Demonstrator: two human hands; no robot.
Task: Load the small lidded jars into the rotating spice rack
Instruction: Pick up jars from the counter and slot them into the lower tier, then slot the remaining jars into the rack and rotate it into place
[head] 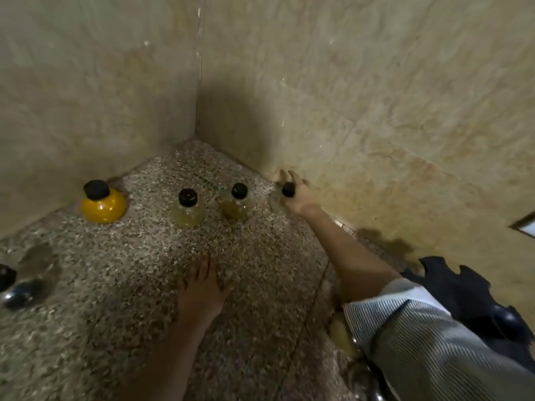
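Speckled stone counter [139, 285] fills the lower frame and runs back into a corner formed by two beige marbled walls [376, 82]. Right arm in a striped sleeve [419, 337] crosses the right side, reaching toward the right-hand wall; dark cloth [469, 290] lies behind the sleeve at the counter's right edge. Left hand [202, 287] rests flat on the counter mid-frame, palm down, fingers spread, holding nothing. Four jars stand upright in a rough row near the back, all with black lids: yellow jar [103, 208] far left, close to the left wall, well apart from the others; pale jar [187, 214] in the middle; amber jar [235, 205] just beside it to the right; clear jar [282, 199] at the right end, near the right wall. Right hand [295, 195] is on the clear jar, fingers curled round its lid [288, 189] and neck, jar base on the counter as far as I can tell; blur makes lift-off impossible to judge. Shiny dark objects [17, 290] sit at the left edge, partly cut off, can't identify. Another pale rounded object [343, 337] shows just under the sleeve, mostly hidden. Rack not identifiable in view.
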